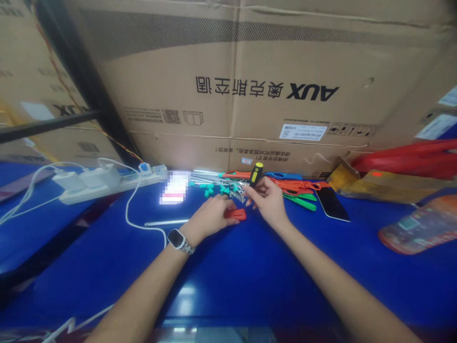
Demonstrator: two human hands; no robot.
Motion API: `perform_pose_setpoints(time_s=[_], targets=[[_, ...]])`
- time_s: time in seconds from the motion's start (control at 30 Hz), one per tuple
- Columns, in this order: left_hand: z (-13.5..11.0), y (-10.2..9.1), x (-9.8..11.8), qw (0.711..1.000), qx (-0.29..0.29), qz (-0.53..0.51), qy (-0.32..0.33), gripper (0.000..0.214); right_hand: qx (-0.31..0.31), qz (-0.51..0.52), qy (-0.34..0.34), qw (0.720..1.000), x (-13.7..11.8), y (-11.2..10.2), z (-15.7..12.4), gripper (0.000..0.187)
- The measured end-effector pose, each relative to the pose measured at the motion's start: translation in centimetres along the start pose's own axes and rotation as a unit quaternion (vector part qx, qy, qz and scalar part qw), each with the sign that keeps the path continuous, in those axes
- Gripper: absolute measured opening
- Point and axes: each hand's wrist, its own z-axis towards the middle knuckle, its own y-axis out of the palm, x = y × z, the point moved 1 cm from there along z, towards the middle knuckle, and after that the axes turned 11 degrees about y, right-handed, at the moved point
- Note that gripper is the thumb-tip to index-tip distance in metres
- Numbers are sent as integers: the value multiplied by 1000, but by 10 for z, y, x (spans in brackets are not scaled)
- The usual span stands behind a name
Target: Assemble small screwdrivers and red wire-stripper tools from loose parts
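My left hand (210, 216), a watch on its wrist, rests on the blue table with its fingers closed on a small red plastic piece (236, 214). Just to the right, my right hand (266, 197) grips a screwdriver with a black and yellow handle (256, 173), held upright, tip down beside the red piece. Behind both hands lies a heap of orange, green and blue plastic-handled tools (293, 186) and thin metal rods (210, 179).
A large cardboard box (250, 81) stands along the back. A white power strip with chargers (103, 183) and cables lies at left. A lit screen (174, 187), a loose metal rod (166, 222), a dark phone (332, 204) and packaged goods (417, 226) sit on the blue table (250, 276).
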Motion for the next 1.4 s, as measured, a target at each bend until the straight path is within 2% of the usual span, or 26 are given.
perform_pose_setpoints(time_s=[0.1,0.2,0.27,0.37,0.43,0.5,0.6,0.63,0.7,0.77,0.83,0.9,1.0,1.07,1.13,1.17,1.23,1.3,1.4], targets=[[-1,-3,-2,1000,-12,-2,12,32,6,-19,10,1000,-6,-14,1,44],[-5,-8,-7,1000,-27,-4,5,48,-16,-145,40,989,-3,-32,-5,41],[-8,-13,-10,999,-45,-2,-10,51,-12,-295,36,955,4,-44,-14,39],[-11,-17,-12,997,-70,-11,-11,29,-11,-497,36,867,14,-52,-29,31],[-11,-18,-10,997,-73,-18,4,23,-19,-563,38,825,17,-53,-36,28],[-10,-18,-5,997,-65,-32,22,25,-18,-585,24,811,13,-52,-41,27],[-8,-20,7,996,-39,-61,59,26,-23,-555,-29,831,-2,-51,-45,22],[-7,-21,12,995,-28,-68,73,26,-39,-535,-54,842,-8,-51,-45,25],[-4,-25,22,993,-8,-69,101,27,-94,-503,-105,853,-19,-51,-44,42],[2,-29,28,991,10,-60,123,27,-115,-503,-143,844,-27,-49,-38,48],[12,-34,28,989,29,-44,138,26,-109,-524,-159,830,-31,-47,-26,38],[26,-41,19,987,48,-23,152,27,-87,-547,-158,818,-31,-46,-10,30],[51,-49,-9,984,69,0,162,34,-60,-559,-163,811,-26,-47,23,27],[65,-51,-31,988,67,31,133,31,-46,-541,-168,823,-19,-49,49,28],[75,-50,-50,993,61,61,84,24,-74,-506,-169,842,-10,-51,74,27],[78,-49,-57,993,58,76,67,23,-94,-490,-168,851,-5,-51,86,28],[82,-44,-67,992,64,103,41,22,-90,-464,-168,865,4,-51,106,35],[84,-38,-73,990,73,120,31,22,-84,-473,-163,862,13,-49,117,39],[87,-31,-80,990,65,124,32,25,-61,-512,-166,841,21,-46,122,44]])
